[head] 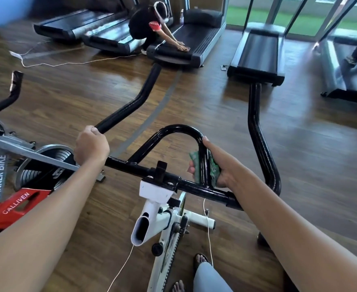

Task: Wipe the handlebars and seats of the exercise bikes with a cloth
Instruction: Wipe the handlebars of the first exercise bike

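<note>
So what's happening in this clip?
A person is cleaning a white exercise bike. Their left hand grips the black handlebars at the left bend, while the right hand wraps a green cloth round the right side of the centre loop. Further back, a second person wipes a treadmill.

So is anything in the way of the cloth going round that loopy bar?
Nothing visible. The right hand grips the green cloth round one leg of the loop bar; its curve above is bare. The left hand holds the left handlebar.
</note>
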The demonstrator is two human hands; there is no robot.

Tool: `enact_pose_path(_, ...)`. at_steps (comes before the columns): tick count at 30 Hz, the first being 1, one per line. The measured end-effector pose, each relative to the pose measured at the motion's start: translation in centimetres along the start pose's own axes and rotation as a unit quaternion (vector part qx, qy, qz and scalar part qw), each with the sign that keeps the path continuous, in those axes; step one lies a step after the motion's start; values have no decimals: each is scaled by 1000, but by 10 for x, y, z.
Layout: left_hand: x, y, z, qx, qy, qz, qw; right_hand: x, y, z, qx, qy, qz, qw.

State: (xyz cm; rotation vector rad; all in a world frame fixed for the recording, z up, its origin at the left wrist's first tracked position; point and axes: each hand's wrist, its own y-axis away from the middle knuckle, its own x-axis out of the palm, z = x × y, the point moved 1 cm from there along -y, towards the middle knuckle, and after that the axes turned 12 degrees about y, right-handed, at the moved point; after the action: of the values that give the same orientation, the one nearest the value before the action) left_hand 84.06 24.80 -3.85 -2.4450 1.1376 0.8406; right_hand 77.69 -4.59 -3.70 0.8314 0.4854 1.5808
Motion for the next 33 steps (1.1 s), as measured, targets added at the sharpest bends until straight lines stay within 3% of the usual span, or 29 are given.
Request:
enact_pose_path(8,3,-5,2,-28,57,-7,998,-6,-26,37,43,29,38,998)
enact_pose_path(10,4,-5,2,-38,66,-23,997,-4,-43,59,48,98,52,993)
enact_pose_path(12,4,-4,0,-44,63,-35,996,4,-61,82,63,235,53,969)
enact_pose_path(15,4,-7,0,-50,69,-47,995,31,-91,110,30,499,9,866)
enact_pose_path(18,4,-10,0,-50,78,-44,995,70,-109,125,21,668,45,743)
enact_pose_path(22,2,-11,0,-44,98,-49,993,128,-116,122,26,820,154,551)
enact_pose_path(27,3,-9,-3,-44,95,-54,993,190,-106,78,57,877,267,397)
enact_pose_path(29,4,-10,0,-41,100,-51,993,199,-101,71,22,880,287,379)
enact_pose_path(33,2,-10,-1,-29,100,-47,993,187,-100,87,33,844,315,432)
